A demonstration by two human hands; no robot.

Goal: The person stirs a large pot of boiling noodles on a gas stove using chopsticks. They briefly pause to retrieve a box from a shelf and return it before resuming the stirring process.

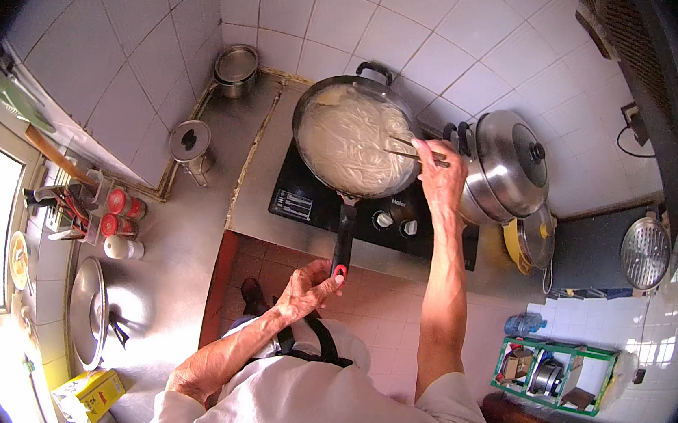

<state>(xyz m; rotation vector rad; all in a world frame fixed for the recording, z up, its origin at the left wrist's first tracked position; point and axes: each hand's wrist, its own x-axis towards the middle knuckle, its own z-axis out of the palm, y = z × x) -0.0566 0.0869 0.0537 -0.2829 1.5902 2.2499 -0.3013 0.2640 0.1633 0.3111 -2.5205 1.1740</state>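
Note:
A wok (pixel 300 119) stands on the black gas hob (pixel 368 223), filled with pale noodles (pixel 358 134) in cloudy liquid. My left hand (pixel 310 289) grips the end of the wok's long black handle (pixel 345 230), which points toward me. From the right, my right hand (pixel 442 175) reaches over the rim, holding a pair of chopsticks (pixel 403 153). Their tips reach in among the noodles at the right side of the wok. A small black loop handle (pixel 375 68) sits on the wok's far edge.
Right of the wok stands a lidded steel steamer pot (pixel 502 172), close to my right forearm. A yellow pan with a glass lid (pixel 535 236) is beyond it. On the left counter are a lidded jug (pixel 191 143), red-capped jars (pixel 121 215) and a large pan lid (pixel 90 313).

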